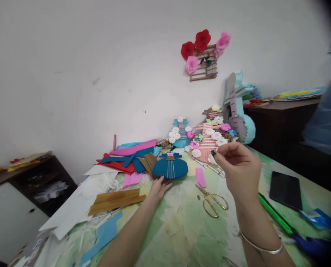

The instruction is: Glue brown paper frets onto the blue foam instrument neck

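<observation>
My left hand (160, 188) grips the near edge of a dark blue paper lute (179, 168), thumb on top and fingers beneath. White strings run down its rounded body to a short neck with small coloured bars. My right hand (239, 168) is raised at the right, thumb and forefinger pinched together. Whatever may be between those fingertips I cannot make out. Behind it stands a pink paper lute (206, 142) with white and pink paper flowers. Gold-handled scissors (214, 202) lie partly open between my hands, beside a pink paper strip (200, 177).
Coloured crepe paper (134, 148) is heaped at the back left, with brown paper (115, 200) and white sheets (73, 198) nearer. A light-blue lute with flowers (182, 137) leans on the wall. A black tablet (285, 190) and a green cutter (277, 215) lie right.
</observation>
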Demonstrator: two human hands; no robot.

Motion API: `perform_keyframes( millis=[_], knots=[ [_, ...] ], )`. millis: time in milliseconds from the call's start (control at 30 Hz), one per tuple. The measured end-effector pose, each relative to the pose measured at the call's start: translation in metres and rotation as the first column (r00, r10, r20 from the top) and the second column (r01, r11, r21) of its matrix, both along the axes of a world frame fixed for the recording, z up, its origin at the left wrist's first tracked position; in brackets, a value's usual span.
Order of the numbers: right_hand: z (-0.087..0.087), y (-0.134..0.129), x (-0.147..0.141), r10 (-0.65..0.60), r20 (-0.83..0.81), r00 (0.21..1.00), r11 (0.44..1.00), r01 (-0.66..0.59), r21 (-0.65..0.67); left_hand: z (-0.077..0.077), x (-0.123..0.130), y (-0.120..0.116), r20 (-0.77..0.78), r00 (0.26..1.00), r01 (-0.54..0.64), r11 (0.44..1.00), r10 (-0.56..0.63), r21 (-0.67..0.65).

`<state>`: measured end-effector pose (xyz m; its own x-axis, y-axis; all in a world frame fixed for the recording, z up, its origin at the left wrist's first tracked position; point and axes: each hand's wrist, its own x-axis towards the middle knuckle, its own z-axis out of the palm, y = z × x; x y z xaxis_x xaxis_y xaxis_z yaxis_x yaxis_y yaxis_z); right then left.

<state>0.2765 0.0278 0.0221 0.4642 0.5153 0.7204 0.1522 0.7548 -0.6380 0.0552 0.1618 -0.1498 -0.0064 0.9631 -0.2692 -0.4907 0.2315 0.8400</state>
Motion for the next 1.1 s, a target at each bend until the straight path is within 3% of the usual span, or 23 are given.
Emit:
perform_keyframes(
  millis=[133, 300, 467, 533, 633, 733, 933, 1100],
  knots=[
    [0.002, -0.002, -0.003, -0.041, 0.028, 0.999, 0.999, 0.040, 0.012, 0.004, -0.017, -0.016, -0.139, 0.989, 0.055, 0.998, -0.053, 0.010],
    [0.002, -0.006, -0.009, -0.050, 0.066, 0.997, 0.998, 0.047, 0.041, 0.007, -0.051, -0.059, -0.372, 0.928, 0.078, 0.986, -0.018, 0.148],
    [-0.003, -0.017, -0.022, 0.108, 0.168, 0.980, 0.991, -0.119, 0.056, 0.005, -0.107, -0.093, -0.604, 0.788, 0.047, 0.968, 0.115, 0.245],
    [-0.006, -0.022, -0.028, 0.114, 0.205, 0.972, 0.990, -0.128, 0.054, 0.006, -0.137, -0.100, -0.690, 0.695, 0.003, 0.959, 0.202, 0.283],
    [-0.008, -0.029, -0.034, 0.023, 0.235, 0.972, 0.997, -0.039, 0.065, 0.012, -0.180, -0.106, -0.806, 0.501, -0.029, 0.936, 0.316, 0.350],
    [-0.010, -0.034, -0.038, -0.054, 0.290, 0.955, 0.995, 0.027, 0.096, 0.018, -0.210, -0.104, -0.889, 0.271, 0.050, 0.916, 0.370, 0.397],
    [-0.007, -0.044, -0.048, 0.118, 0.583, 0.804, 0.985, -0.170, 0.035, 0.020, -0.235, -0.082, -0.926, -0.123, 0.269, 0.911, 0.355, 0.313],
    [-0.023, -0.041, -0.054, 0.133, 0.627, 0.768, 0.989, -0.147, -0.030, 0.020, -0.241, -0.057, -0.883, -0.357, 0.307, 0.931, 0.305, 0.197]
  ],
)
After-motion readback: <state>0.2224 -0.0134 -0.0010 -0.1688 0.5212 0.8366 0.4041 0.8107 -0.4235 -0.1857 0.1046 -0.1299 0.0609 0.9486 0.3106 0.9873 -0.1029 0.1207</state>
